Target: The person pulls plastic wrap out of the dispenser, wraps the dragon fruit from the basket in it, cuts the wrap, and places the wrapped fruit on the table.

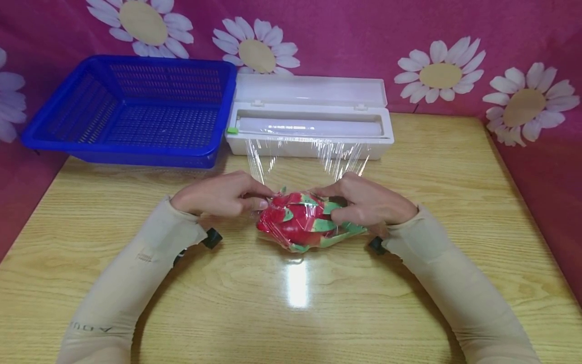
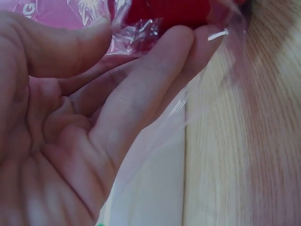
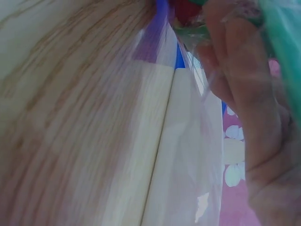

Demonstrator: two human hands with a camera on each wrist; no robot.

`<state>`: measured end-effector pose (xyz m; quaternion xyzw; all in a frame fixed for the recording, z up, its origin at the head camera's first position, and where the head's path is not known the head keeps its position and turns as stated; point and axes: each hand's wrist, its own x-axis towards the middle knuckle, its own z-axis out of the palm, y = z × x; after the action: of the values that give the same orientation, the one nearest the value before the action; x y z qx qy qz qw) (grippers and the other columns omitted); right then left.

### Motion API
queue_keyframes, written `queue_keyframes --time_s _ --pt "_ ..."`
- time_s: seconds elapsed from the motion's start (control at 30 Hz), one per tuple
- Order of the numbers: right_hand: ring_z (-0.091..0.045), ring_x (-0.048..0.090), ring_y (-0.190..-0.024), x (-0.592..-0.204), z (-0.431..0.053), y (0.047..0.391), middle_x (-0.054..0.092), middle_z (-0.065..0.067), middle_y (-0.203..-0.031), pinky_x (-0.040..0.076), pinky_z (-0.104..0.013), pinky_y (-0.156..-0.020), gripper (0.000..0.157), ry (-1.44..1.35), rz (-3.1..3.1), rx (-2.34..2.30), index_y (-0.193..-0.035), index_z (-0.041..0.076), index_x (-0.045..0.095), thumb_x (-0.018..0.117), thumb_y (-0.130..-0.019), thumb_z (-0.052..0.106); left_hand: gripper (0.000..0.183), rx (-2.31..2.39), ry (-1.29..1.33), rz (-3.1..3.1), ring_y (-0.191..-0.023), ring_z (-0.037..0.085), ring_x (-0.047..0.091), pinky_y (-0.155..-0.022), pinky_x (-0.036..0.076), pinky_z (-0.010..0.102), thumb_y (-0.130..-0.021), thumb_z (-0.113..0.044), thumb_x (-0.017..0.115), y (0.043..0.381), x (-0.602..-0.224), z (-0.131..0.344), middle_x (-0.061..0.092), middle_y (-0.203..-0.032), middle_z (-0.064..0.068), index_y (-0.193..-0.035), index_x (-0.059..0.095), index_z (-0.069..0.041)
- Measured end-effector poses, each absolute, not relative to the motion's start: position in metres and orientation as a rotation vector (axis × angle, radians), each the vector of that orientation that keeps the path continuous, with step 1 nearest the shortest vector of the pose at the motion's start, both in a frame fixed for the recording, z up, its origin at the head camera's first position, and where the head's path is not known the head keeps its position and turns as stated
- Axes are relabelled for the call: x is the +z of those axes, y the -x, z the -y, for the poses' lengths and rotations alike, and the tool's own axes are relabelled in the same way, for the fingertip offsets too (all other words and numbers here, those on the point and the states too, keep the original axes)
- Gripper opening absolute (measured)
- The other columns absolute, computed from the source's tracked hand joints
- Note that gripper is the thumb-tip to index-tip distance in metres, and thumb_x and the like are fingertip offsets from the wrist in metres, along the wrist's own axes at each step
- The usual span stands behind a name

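A red dragon fruit with green scales lies on its side, covered by clear cling film. The film still runs back from the fruit to a roll inside a white dispenser box. At the fruit's red left end, my left hand pinches gathered film between thumb and fingers; the left wrist view shows the crinkled film there. My right hand grips the fruit's leafy right end through the film. In the right wrist view, its fingers are partly covered by film and a blurred green scale.
A blue plastic basket stands at the back left, beside the dispenser box with its lid raised. The wooden table meets a pink flowered cloth behind. A small green piece sits at the box's left end.
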<state>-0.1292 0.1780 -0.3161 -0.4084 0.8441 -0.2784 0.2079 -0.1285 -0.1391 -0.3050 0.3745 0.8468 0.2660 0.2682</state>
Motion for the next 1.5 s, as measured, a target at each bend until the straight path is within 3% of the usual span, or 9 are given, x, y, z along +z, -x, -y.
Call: queue_keyframes --time_s 0.27,0.5,0.57,0.67,0.87,0.93,1.07,1.17,1.5 --pt "-0.002 0.018 -0.048 -0.3175 -0.178 0.1272 0.024 0.016 -0.054 0.019 -0.021 -0.044 0.068 1.061 -2.317 -0.843 -0.141 0.006 0.062 0.058 -0.074 0.011 0.036 0.708 -1.0 -2.274 -0.094 0.013 0.063 -0.091 0.057 0.037 -0.105 -0.017 0.055 0.1297 -0.3078 0.1399 0.076 -0.119 0.001 -0.139 0.066 -0.01" --pt "-0.006 0.019 -0.048 -0.3173 -0.1743 0.1261 0.073 0.005 -0.078 0.021 -0.023 -0.044 0.069 0.944 -2.282 -0.871 -0.142 0.007 0.062 0.059 -0.072 0.009 0.035 0.716 -0.996 -2.255 -0.092 0.012 0.063 -0.088 0.057 0.035 -0.106 -0.018 0.055 0.131 -0.3108 0.1404 0.076 -0.115 0.001 -0.137 0.067 -0.01" --pt "-0.007 0.019 -0.048 -0.317 -0.1737 0.1261 0.078 0.003 -0.09 0.021 -0.023 -0.044 0.07 0.935 -2.271 -0.88 -0.141 0.007 0.062 0.059 -0.071 0.008 0.035 0.724 -0.997 -2.247 -0.091 0.012 0.063 -0.086 0.057 0.034 -0.105 -0.017 0.055 0.1313 -0.3112 0.1405 0.076 -0.114 0.0 -0.137 0.067 -0.009" --pt "-0.006 0.019 -0.048 -0.317 -0.174 0.1267 0.071 0.004 -0.071 0.021 -0.023 -0.044 0.067 0.941 -2.271 -0.869 -0.139 0.007 0.064 0.059 -0.072 0.009 0.034 0.726 -0.996 -2.242 -0.091 0.012 0.063 -0.086 0.057 0.033 -0.105 -0.017 0.055 0.1315 -0.3114 0.1407 0.076 -0.113 0.0 -0.136 0.068 -0.01" --pt "-0.007 0.02 -0.048 -0.3176 -0.1749 0.1277 0.081 -0.006 -0.099 0.021 -0.023 -0.043 0.06 0.909 -2.252 -0.886 -0.13 0.008 0.071 0.058 -0.072 0.008 0.033 0.725 -1.006 -2.227 -0.09 0.011 0.063 -0.086 0.057 0.033 -0.106 -0.019 0.054 0.1321 -0.3118 0.1409 0.076 -0.109 -0.002 -0.134 0.069 -0.012" --pt "-0.007 0.021 -0.048 -0.3175 -0.175 0.1276 0.08 -0.006 -0.108 0.022 -0.024 -0.043 0.061 0.892 -2.237 -0.892 -0.131 0.008 0.07 0.058 -0.071 0.008 0.032 0.733 -1.003 -2.217 -0.09 0.011 0.064 -0.086 0.057 0.034 -0.106 -0.019 0.055 0.1318 -0.3114 0.1409 0.076 -0.107 -0.002 -0.134 0.069 -0.011" --pt "-0.007 0.021 -0.048 -0.3172 -0.1761 0.1275 0.073 0.003 -0.077 0.022 -0.024 -0.042 0.065 0.893 -2.233 -0.886 -0.136 0.009 0.067 0.059 -0.072 0.008 0.034 0.741 -0.959 -2.22 -0.095 0.011 0.066 -0.091 0.058 0.036 -0.106 -0.02 0.055 0.1305 -0.3099 0.141 0.076 -0.115 -0.002 -0.137 0.068 -0.011" --pt "-0.007 0.019 -0.047 -0.3167 -0.1774 0.1279 0.039 0.012 -0.053 0.02 -0.023 -0.042 0.068 0.918 -2.243 -0.869 -0.141 0.009 0.063 0.059 -0.073 0.01 0.036 0.732 -0.924 -2.241 -0.097 0.013 0.065 -0.093 0.057 0.038 -0.106 -0.022 0.056 0.1292 -0.3078 0.1406 0.075 -0.119 -0.002 -0.139 0.066 -0.013" --pt "-0.006 0.022 -0.046 -0.3161 -0.1776 0.129 0.029 0.013 -0.052 0.021 -0.022 -0.043 0.069 0.935 -2.255 -0.863 -0.144 0.008 0.06 0.062 -0.076 0.012 0.044 0.725 -0.869 -2.388 -0.079 0.013 0.062 -0.075 0.053 0.031 -0.102 -0.029 0.066 0.1289 -0.3021 0.1428 0.077 -0.101 -0.004 -0.143 0.063 -0.013"
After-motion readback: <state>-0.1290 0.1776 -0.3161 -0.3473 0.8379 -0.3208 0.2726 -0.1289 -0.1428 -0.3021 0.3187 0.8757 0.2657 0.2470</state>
